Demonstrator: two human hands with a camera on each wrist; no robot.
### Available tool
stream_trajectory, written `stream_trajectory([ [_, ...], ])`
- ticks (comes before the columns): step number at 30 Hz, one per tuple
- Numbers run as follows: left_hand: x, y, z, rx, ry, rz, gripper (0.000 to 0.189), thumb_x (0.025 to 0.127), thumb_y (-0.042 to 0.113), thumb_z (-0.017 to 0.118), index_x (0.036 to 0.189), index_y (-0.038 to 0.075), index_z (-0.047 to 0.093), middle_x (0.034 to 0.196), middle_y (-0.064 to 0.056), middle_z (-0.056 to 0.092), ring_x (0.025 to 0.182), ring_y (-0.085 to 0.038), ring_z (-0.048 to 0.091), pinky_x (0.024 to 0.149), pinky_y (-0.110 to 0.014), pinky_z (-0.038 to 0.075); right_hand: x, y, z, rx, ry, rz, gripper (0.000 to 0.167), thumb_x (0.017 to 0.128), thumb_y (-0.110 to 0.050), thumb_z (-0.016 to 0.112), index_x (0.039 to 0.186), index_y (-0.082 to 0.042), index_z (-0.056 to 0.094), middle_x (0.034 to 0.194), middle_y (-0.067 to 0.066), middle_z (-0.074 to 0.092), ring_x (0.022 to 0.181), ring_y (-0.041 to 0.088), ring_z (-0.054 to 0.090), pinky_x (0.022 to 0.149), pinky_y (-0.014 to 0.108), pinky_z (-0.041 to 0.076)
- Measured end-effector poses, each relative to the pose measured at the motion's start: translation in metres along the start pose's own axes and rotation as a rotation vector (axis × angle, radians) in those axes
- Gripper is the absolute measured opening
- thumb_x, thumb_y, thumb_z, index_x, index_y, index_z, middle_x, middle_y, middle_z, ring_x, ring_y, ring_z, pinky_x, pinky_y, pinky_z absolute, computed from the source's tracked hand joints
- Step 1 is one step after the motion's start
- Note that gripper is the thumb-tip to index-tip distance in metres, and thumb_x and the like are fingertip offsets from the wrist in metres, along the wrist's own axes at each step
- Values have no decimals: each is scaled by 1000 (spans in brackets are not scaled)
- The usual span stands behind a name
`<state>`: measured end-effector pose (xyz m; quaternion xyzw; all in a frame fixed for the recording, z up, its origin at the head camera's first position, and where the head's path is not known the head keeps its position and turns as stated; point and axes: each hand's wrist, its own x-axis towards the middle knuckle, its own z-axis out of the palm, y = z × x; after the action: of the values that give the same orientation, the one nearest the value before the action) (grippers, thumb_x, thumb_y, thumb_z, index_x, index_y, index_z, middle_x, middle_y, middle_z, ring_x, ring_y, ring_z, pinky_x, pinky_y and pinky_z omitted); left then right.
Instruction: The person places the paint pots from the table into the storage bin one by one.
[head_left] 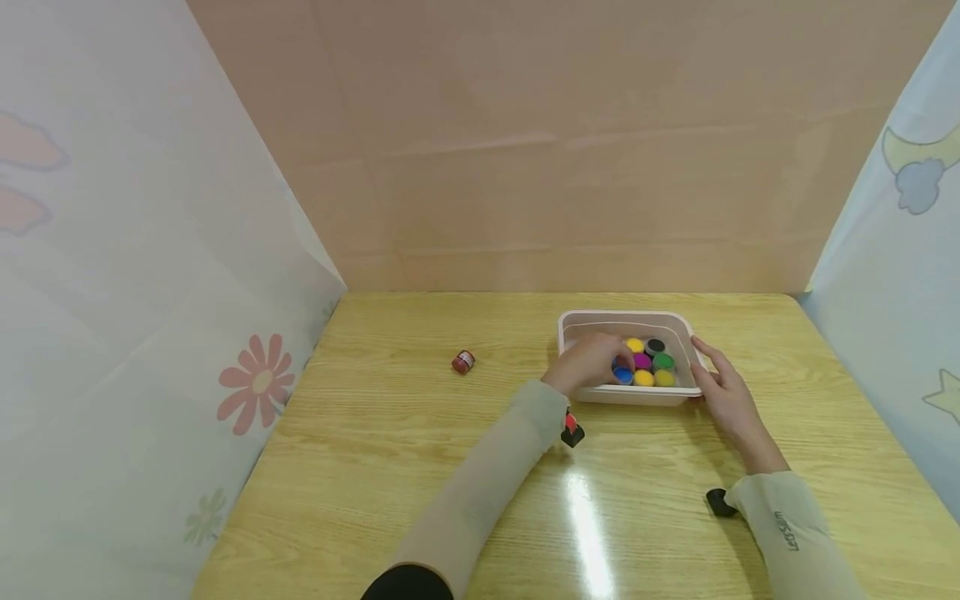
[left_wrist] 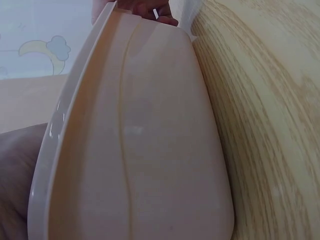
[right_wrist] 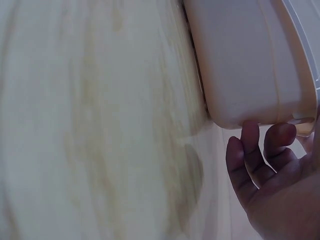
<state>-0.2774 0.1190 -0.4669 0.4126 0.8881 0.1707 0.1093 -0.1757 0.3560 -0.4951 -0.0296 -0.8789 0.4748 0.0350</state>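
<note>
A pale pink plastic basin (head_left: 637, 398) stands on the table, holding several small jars with coloured lids. Over its near left rim reaches my left hand (head_left: 588, 362), its thumb and fingers curled about a blue-lidded jar (head_left: 622, 376); the fingers partly hide it. My right hand (head_left: 726, 400) grips the basin's right end, thumb at the rim and fingers against the outer wall; the right wrist view shows these fingers (right_wrist: 250, 137) touching the wall. In the left wrist view, the basin's outer side (left_wrist: 165, 125) hides the jars.
A small dark red jar (head_left: 463, 362) with a label lies on its side on the wooden table (head_left: 390, 433), left of the basin. Brown paper (head_left: 525, 167) covers the back; a patterned white sheet (head_left: 150, 250) hangs at the left and another (head_left: 900, 275) at the right.
</note>
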Motion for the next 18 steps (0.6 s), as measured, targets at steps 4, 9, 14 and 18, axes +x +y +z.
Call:
stream_trajectory([
  [4,3,1,2,-8,-14,-22,17,90,25,83,106,29,78,114,16,67,104,-1,58,99,-14,46,0,0,0,-3,-3,8,60,112,-37,38,166,-16,21,144,43,47,88,-16,54,70,15,51],
  [9,4,3,3,-18,-21,-53,18,89,26,84,105,30,77,114,16,66,100,-1,56,97,-14,46,-1,0,-1,0,-5,4,60,113,-37,38,166,-16,21,145,42,47,89,-15,54,70,14,51],
  [14,3,3,3,-38,-20,-59,20,88,26,84,106,30,77,114,16,66,100,-1,57,97,-13,46,-2,-1,-1,6,4,0,59,113,-35,38,166,-16,21,141,43,50,86,-13,57,69,15,52],
  [18,-1,2,-1,-25,-5,-47,23,89,27,83,111,29,76,116,16,68,101,-1,59,97,-14,47,-1,-2,0,4,5,0,59,112,-36,38,166,-16,22,139,43,52,83,-11,57,69,16,52],
])
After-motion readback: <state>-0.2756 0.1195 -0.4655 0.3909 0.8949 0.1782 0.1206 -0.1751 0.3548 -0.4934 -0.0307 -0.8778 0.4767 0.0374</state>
